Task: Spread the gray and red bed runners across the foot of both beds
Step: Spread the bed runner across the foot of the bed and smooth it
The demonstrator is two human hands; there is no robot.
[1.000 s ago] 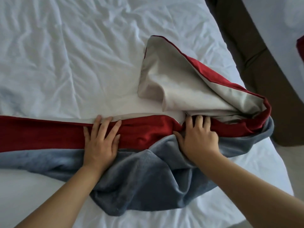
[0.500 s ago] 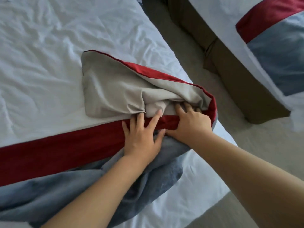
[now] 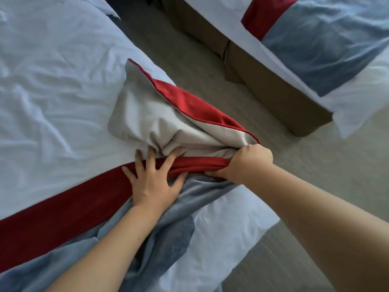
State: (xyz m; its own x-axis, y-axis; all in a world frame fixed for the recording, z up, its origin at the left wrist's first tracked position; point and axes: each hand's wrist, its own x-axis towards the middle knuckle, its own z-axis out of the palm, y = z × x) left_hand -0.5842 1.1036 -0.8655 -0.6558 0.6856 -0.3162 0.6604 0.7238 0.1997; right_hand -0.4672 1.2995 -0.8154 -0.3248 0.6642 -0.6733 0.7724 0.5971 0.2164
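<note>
White bed [image 3: 52, 91] | runner [image 3: 69, 213] red and gray, end bunched | left hand [image 3: 153, 184] pressing flat | right hand [image 3: 248, 163] gripping bunch

Pale beige carpet [image 3: 210, 66] lies between the near bed [image 3: 52, 81], white sheet wrinkled, and the far bed [image 3: 353, 104] on its brown box base [image 3: 273, 95]. Soft, even light.

We look down into a bedroom, seemingly a hotel twin room. A near bed [image 3: 52, 81] and a second bed [image 3: 355, 102] wear white linen, the near runner [image 3: 73, 207] and far runner [image 3: 315, 43] match in red and gray, and pale carpet [image 3: 315, 175] lies between.
</note>
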